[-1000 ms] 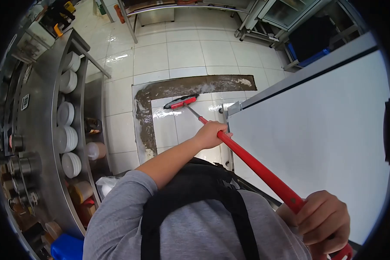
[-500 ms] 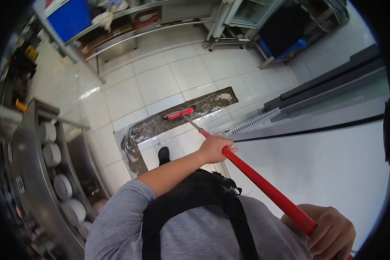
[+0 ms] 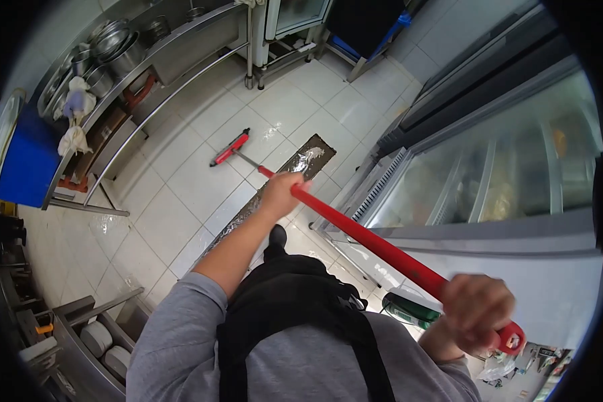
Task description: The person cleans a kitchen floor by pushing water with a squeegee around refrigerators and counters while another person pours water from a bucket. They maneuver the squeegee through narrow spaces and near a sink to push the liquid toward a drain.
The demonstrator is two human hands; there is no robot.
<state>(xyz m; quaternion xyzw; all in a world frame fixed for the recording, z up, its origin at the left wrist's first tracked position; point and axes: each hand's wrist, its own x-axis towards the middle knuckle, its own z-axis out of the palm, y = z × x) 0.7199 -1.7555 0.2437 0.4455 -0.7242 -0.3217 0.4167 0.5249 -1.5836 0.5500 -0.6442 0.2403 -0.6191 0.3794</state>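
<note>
A floor squeegee with a long red handle (image 3: pixel 372 244) runs slantwise across the view, held in both hands. My left hand (image 3: pixel 283 195), arm stretched forward, is wrapped round the middle of the handle. Near the handle's top end, my right hand (image 3: pixel 479 309) is closed on it, slightly blurred. The red and black squeegee head (image 3: pixel 230 147) rests on the white floor tiles (image 3: pixel 191 186), just beyond the sunken, wet dark floor strip (image 3: pixel 321 153). My left forearm hides part of that strip.
A glass-door fridge (image 3: pixel 476 167) stands at the right. On the left is a steel counter (image 3: pixel 174 57) with metal pots (image 3: pixel 117 47) and a blue bin (image 3: pixel 27 157). White plates (image 3: pixel 96 340) sit in a steel rack at lower left. A green container (image 3: pixel 412 308) is by my right side.
The squeegee head has moved from the dark wet strip onto the white tiles beyond it, and its angle has turned. Both hands keep their hold. My view has turned, showing more fridge and counter.
</note>
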